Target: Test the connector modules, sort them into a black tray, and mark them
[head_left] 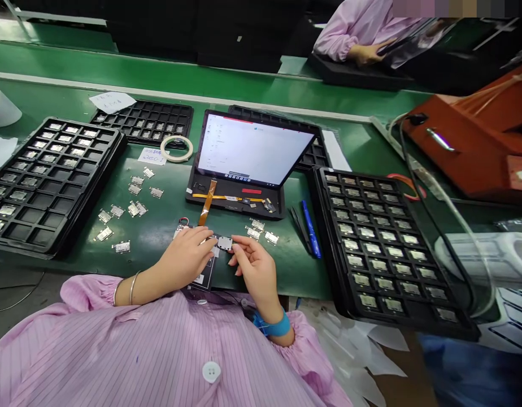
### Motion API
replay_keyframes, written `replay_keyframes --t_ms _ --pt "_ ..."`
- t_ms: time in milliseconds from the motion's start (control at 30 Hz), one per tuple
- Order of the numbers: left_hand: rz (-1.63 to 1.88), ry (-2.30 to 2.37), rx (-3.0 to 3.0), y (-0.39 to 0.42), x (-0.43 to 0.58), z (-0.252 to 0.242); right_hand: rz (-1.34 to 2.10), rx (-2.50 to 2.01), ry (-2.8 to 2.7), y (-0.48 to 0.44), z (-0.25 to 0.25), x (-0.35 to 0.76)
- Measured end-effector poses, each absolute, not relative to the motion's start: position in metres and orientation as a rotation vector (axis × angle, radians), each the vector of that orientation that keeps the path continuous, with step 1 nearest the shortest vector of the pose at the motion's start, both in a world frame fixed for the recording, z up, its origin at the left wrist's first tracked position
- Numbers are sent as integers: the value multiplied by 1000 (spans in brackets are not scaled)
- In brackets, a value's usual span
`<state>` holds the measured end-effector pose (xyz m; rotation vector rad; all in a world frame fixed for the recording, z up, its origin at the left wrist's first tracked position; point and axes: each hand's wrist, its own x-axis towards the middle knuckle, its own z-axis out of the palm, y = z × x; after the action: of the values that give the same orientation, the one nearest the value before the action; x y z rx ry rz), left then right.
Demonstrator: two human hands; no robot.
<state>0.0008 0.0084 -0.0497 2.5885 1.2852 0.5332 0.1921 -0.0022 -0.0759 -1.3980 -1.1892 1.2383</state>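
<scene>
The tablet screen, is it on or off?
On. The tablet screen glows white, with small text and a window showing on it.

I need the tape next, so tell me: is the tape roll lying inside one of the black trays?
No, the tape roll lies on the green table, left of the tablet, outside every tray.

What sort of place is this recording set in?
Most likely a factory electronics assembly line: black compartment trays hold small metal parts, a lit tablet stands on a fixture on the green bench, and the person wears a striped smock and a blue wrist strap.
</scene>
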Motion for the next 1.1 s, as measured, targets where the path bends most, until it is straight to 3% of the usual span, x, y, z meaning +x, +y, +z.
replay_keyframes --t_ms 400,1100 --pt "321 1305 2589 27 36 -44 1316 -1319 -1171 0 -76 195" --pt "581 1461 2527 3 4 -60 1238 -1367 -1244 -2 -84 193"
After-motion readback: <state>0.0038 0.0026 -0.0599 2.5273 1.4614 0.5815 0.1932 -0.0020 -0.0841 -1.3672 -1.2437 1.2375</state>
